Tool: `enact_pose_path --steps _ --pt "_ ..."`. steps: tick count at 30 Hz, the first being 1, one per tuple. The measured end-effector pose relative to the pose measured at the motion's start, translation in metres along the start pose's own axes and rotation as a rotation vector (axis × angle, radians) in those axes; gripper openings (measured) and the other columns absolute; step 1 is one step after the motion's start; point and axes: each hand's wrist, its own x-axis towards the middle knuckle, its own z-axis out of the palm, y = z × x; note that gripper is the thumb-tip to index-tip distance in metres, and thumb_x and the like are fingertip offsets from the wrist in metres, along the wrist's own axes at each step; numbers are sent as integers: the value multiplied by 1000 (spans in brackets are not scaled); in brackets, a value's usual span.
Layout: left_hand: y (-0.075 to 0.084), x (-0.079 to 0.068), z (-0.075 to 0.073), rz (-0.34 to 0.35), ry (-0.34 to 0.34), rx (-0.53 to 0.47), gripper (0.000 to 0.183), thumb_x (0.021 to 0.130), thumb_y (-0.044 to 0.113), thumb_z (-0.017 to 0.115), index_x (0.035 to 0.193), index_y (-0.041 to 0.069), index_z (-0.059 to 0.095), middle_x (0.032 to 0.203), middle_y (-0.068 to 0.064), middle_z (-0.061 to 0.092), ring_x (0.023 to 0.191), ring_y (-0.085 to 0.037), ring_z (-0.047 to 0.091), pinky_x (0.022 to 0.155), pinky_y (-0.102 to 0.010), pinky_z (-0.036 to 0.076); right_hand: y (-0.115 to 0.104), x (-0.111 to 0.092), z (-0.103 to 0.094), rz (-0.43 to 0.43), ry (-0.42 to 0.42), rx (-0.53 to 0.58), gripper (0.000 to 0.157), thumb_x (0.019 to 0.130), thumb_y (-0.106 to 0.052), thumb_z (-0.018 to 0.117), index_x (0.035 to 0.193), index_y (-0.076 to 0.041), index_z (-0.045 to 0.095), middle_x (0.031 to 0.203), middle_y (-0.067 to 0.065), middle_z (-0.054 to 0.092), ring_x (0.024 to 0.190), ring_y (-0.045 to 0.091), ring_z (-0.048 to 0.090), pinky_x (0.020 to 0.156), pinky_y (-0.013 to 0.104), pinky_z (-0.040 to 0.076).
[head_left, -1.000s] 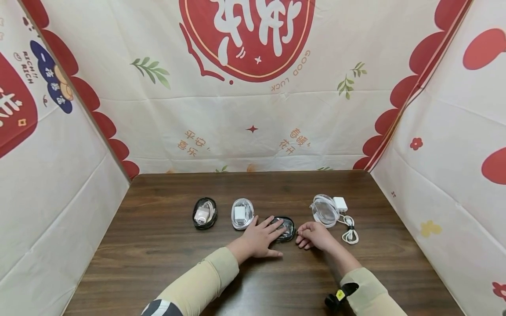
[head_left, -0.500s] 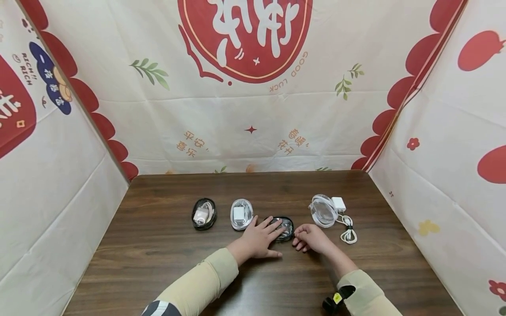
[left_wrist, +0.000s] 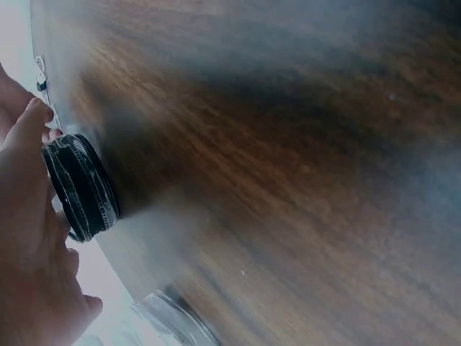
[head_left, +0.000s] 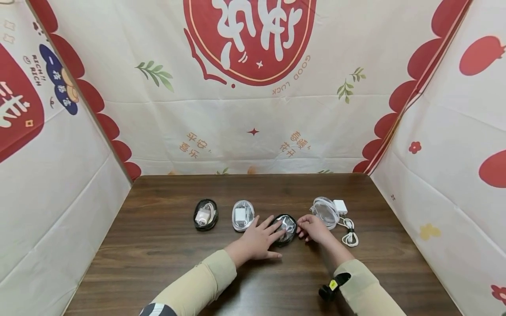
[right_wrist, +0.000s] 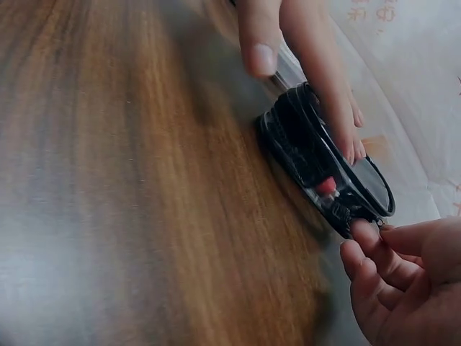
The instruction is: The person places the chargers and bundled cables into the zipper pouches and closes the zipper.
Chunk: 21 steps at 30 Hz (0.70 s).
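Observation:
A small clear zip pouch with a black rim (head_left: 289, 224) lies on the table in the head view. My left hand (head_left: 258, 240) rests on it with spread fingers. At the pouch's right end my right hand (head_left: 315, 228) pinches the small zipper pull (right_wrist: 382, 225), mostly covered by thumb and fingertip. In the right wrist view the pouch (right_wrist: 292, 137) stands on its side under the left fingers, with something red showing through its wall. The left wrist view shows the pouch's black zipped side (left_wrist: 81, 187) beside my left hand (left_wrist: 32, 238).
To the left are a white-rimmed pouch (head_left: 249, 206) and a black-rimmed pouch (head_left: 204, 227), each holding a white charger and cable. On the right lie another clear pouch (head_left: 326, 211), a white charger plug (head_left: 340, 206) and a tied white cable (head_left: 349, 239). Fabric walls surround the table (head_left: 166, 272).
My right hand has moved slightly away along the pouch's right end. The pouch has turned a little and looks rounder from above. My left hand stays on it.

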Motion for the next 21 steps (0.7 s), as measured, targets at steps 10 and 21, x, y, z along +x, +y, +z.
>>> enact_pose_path --steps 10,21 --pt "9 14 3 12 30 -39 82 89 76 36 155 28 28 160 0 21 147 -21 16 112 -56 21 1 13 -1 25 23 -17 14 98 -1 51 101 10 59 74 7 64 62 17 62 46 25 47" --pt "13 22 10 -35 -56 -36 95 85 82 30 157 22 21 162 2 14 147 -19 15 113 -51 21 6 9 -6 4 -44 12 13 97 1 51 101 12 57 76 9 65 60 14 59 44 25 47"
